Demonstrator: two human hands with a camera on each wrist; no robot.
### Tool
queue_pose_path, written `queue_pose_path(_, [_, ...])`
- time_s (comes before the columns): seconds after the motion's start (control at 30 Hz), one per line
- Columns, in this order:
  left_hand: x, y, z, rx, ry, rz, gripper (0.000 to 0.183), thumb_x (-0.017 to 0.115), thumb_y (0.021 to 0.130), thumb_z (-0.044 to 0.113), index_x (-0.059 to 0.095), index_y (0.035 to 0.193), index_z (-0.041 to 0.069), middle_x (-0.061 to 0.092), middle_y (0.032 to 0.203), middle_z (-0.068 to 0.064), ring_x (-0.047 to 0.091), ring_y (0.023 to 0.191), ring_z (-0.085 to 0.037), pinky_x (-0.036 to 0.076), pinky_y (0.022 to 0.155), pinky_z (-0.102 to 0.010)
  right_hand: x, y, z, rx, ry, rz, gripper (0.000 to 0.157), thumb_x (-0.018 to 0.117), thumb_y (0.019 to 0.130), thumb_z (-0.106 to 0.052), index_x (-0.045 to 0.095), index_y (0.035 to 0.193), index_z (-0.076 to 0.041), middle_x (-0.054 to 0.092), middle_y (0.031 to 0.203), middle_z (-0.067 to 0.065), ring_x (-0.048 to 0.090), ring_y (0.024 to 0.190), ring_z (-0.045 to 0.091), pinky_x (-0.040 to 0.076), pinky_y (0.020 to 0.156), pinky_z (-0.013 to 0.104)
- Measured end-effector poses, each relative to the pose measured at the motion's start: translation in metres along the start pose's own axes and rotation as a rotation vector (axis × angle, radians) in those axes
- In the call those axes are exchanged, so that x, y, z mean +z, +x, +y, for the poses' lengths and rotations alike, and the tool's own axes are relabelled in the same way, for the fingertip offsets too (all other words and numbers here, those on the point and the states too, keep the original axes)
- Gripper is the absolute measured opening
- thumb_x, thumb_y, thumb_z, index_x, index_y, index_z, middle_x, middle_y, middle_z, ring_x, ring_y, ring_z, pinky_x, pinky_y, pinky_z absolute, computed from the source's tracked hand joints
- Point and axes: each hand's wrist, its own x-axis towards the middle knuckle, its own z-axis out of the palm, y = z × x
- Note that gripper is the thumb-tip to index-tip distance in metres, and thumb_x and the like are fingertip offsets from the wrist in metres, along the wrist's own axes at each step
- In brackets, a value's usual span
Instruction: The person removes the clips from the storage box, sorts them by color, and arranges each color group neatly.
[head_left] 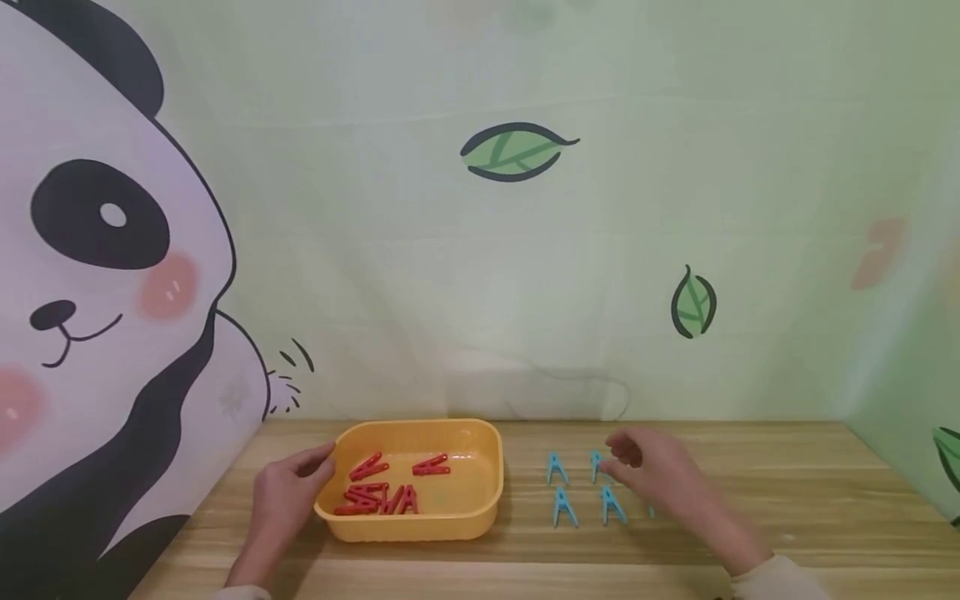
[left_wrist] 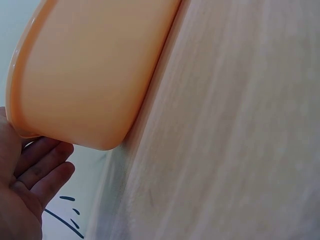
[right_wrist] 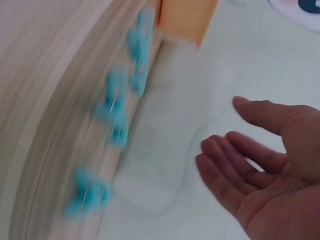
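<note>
A yellow plastic basket (head_left: 416, 527) stands on the table, with several red clothespins (head_left: 367, 498) lying inside it. My left hand (head_left: 288, 483) holds the basket's left rim. In the left wrist view its fingers (left_wrist: 47, 162) lie under the rim at the corner, while the thumb is hidden. To the right of the basket, several blue clothespins (head_left: 564, 507) lie in rows. Over the right part of these rows hovers my right hand (head_left: 656, 467), covering some of them. The right wrist view shows its loosely bent fingers (right_wrist: 225, 170) and thumb apart, with nothing between them.
The wood-grain table (head_left: 585, 567) ends at the back against a light green cloth (head_left: 375, 250) printed with leaves. A large printed panda (head_left: 97, 267) fills the left side of the cloth. More cloth hangs along the table's right side.
</note>
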Motion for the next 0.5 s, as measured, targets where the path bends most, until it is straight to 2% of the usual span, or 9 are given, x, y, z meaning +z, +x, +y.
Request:
queue_pose_path(0.13, [-0.001,0.0,-0.001,0.01,0.007,0.001,0.032,0.074,0.1,0.012,0.073,0.129,0.0,0.071,0.127,-0.022,0.067,0.123,-0.043,0.057,0.1,-0.051,0.021,0.008,-0.029,-0.115,0.095,0.009,0.025,0.082,0.094,-0.012,0.072,0.112,0.003,0.075,0.104,0.01,0.072,0.092,0.024,0.064,0.083,0.041])
queue_pose_path(0.33, [0.001,0.001,-0.003,0.024,0.01,0.016,0.031,0.074,0.099,0.011,0.074,0.127,0.0,0.072,0.126,-0.021,0.068,0.121,-0.043,0.058,0.099,-0.05,0.051,0.023,-0.061,-0.179,0.168,-0.016,0.022,0.081,0.095,-0.012,0.072,0.113,-0.002,0.074,0.107,0.007,0.072,0.095,0.023,0.064,0.085,0.039])
queue_pose_path(0.5, [0.002,0.001,-0.004,0.021,0.003,0.018,0.03,0.074,0.1,0.012,0.074,0.127,0.0,0.073,0.125,-0.021,0.069,0.12,-0.042,0.059,0.098,-0.049,0.071,0.034,-0.078,-0.226,0.238,-0.048,0.021,0.081,0.095,-0.012,0.072,0.112,-0.002,0.074,0.106,0.006,0.072,0.095,0.022,0.064,0.084,0.031])
